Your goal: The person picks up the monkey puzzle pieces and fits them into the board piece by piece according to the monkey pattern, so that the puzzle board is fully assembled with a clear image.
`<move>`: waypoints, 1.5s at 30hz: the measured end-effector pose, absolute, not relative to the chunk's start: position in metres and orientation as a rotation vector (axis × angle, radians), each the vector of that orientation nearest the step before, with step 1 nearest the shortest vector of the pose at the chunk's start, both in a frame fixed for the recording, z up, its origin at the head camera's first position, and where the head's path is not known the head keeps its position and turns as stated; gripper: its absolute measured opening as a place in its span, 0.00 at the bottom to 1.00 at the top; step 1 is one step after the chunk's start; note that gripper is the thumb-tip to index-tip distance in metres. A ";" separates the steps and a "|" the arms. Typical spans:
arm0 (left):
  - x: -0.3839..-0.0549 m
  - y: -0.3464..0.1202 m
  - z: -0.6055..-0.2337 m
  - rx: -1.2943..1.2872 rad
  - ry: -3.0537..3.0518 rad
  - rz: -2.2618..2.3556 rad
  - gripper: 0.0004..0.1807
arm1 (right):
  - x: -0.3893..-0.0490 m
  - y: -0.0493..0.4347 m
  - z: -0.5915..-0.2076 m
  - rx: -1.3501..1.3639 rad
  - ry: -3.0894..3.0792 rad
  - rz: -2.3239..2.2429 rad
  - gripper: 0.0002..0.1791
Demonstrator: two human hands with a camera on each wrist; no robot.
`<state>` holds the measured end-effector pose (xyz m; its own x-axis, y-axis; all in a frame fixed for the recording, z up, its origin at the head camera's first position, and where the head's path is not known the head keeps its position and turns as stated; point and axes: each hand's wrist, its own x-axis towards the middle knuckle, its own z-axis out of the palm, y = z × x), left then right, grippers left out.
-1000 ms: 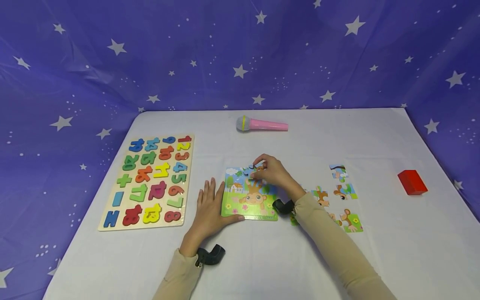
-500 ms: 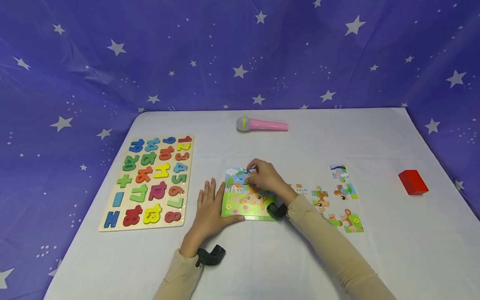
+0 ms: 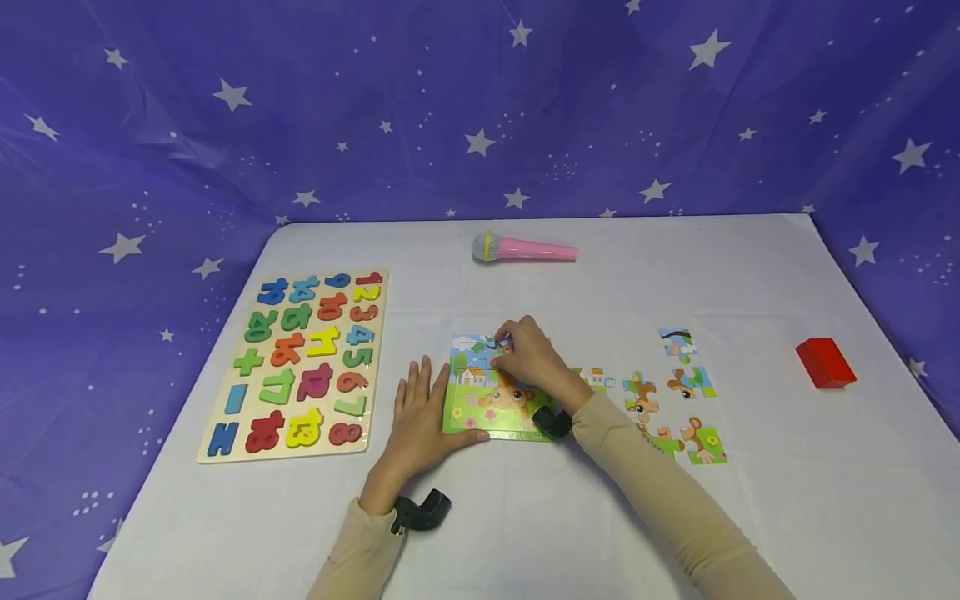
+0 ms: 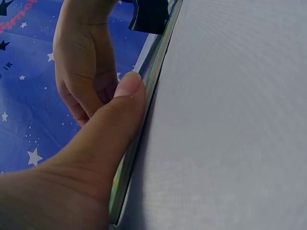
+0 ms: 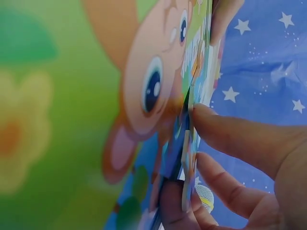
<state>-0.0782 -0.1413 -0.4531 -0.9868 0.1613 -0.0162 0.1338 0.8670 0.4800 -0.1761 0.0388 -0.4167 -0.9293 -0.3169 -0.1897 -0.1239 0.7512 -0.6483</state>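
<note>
A monkey jigsaw board (image 3: 480, 408) lies flat in the middle of the white table. My right hand (image 3: 528, 354) is over its far part and pinches a jigsaw piece (image 5: 186, 167) between thumb and fingers. In the right wrist view this piece stands slightly off the board's surface; its underside is partly hidden by a fingertip. My left hand (image 3: 422, 421) lies flat at the board's left side with straight fingers, its thumb along the near edge. The left wrist view shows that thumb (image 4: 127, 91) against the board's edge.
Several loose jigsaw pieces (image 3: 682, 385) lie right of the board, partly behind the right forearm. A wooden number puzzle (image 3: 247, 387) is on the left. A pink toy microphone (image 3: 536, 249) lies at the back, and a red block (image 3: 825, 363) sits far right.
My right hand has shifted left and a little nearer over the board with the jigsaw piece, then almost stopped. The left hand has stayed in place.
</note>
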 end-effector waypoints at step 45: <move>-0.079 -0.142 -0.454 0.220 2.966 0.726 0.61 | -0.127 0.044 -0.419 -0.934 2.754 -0.374 0.37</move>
